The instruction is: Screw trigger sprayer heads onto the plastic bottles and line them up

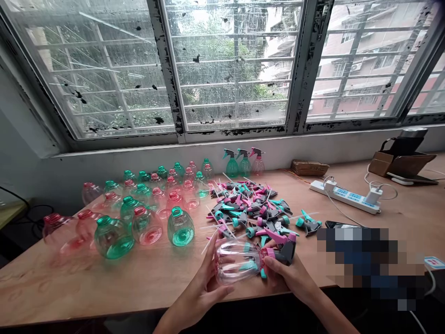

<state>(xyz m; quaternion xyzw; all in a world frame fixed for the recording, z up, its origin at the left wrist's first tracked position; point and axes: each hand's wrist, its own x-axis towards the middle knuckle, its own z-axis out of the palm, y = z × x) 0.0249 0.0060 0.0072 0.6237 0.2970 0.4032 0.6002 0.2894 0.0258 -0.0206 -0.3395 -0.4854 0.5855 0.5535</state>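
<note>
A clear pink spray bottle (238, 262) lies on its side in the air between my hands, its neck to the right. On that neck sits a pink and grey trigger sprayer head (285, 249). My left hand (205, 285) is wrapped round the bottle's base, thumb below it. With thumb and fingers, my right hand (287, 271) grips the collar where head and bottle meet. Just beyond the bottle lies a heap of loose trigger heads (250, 204) in pink, teal and grey, with thin white tubes. Whether the collar is fully tightened cannot be seen.
Several open pink and green bottles, such as a green one (181, 227), stand at the left. Three bottles with heads, one green (232, 163), stand by the wall. A power strip (346, 195), a brown parcel (309, 167) and a cardboard stand (399, 157) are at right.
</note>
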